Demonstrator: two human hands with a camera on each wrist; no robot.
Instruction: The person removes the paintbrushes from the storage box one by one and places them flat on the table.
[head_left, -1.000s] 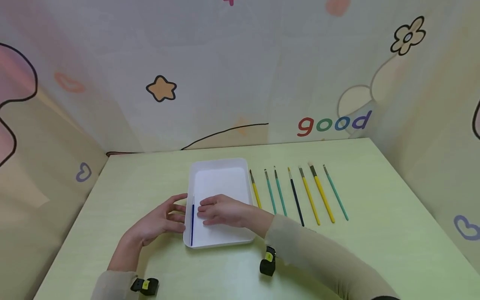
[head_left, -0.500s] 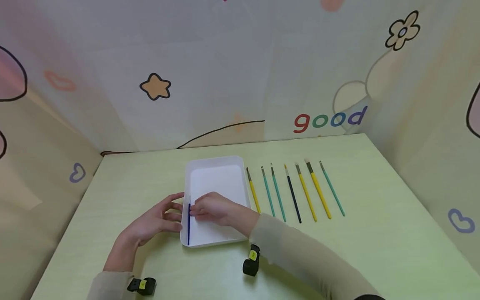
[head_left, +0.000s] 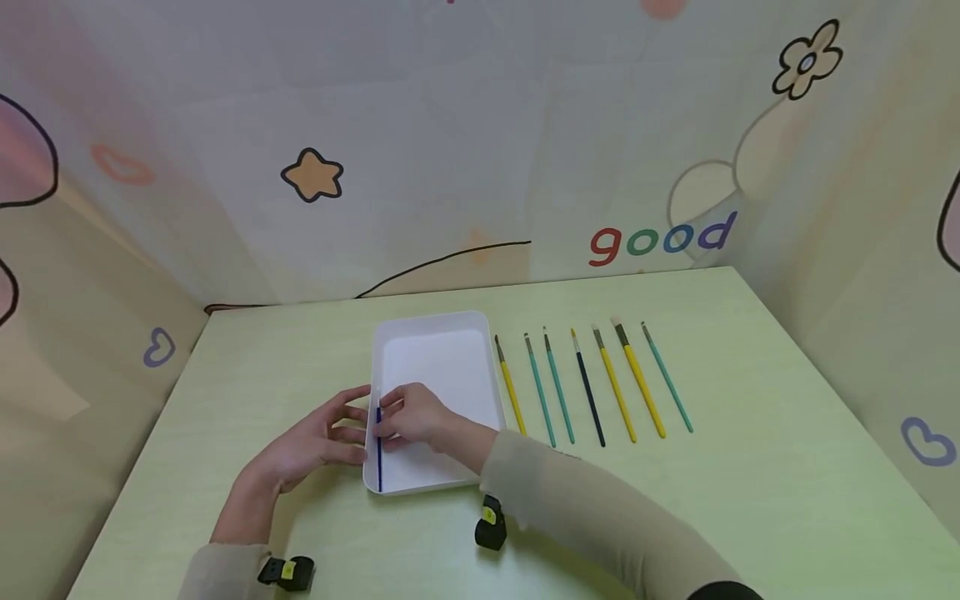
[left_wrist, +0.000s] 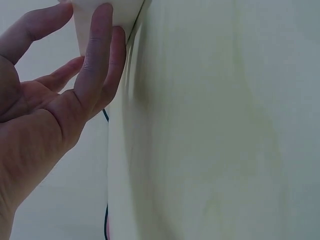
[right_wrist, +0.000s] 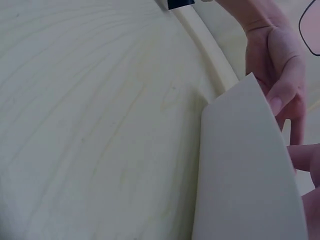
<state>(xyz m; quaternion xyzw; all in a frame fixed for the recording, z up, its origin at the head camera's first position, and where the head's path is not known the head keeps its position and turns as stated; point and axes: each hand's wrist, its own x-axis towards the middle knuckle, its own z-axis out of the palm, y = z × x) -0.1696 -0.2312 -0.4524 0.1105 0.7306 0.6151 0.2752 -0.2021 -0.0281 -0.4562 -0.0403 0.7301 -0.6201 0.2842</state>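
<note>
A thin blue paintbrush [head_left: 379, 473] lies lengthwise along the left inner side of a shallow white tray [head_left: 442, 354]. My right hand [head_left: 418, 417] reaches into the tray and pinches the brush near its upper part between thumb and fingers. Outside the tray, my left hand [head_left: 318, 442] rests its spread, gently bent fingertips against the left wall. In the left wrist view those fingers [left_wrist: 95, 55] touch the tray's side [left_wrist: 125, 12]. The right wrist view shows the tray's outer wall [right_wrist: 245, 170] hiding most of the right hand and the brush.
Right of the tray, several paintbrushes lie in a spaced row on the pale table [head_left: 765, 500], among them a short yellow one [head_left: 512, 392], a black one [head_left: 591, 400] and a thick yellow one [head_left: 643, 387]. A printed cloth [head_left: 450, 125] stands behind and at both sides.
My right hand has moved left across the tray, and its fingers have come together on the blue paintbrush. The left hand stays at the tray's wall. The head view has shifted slightly.
</note>
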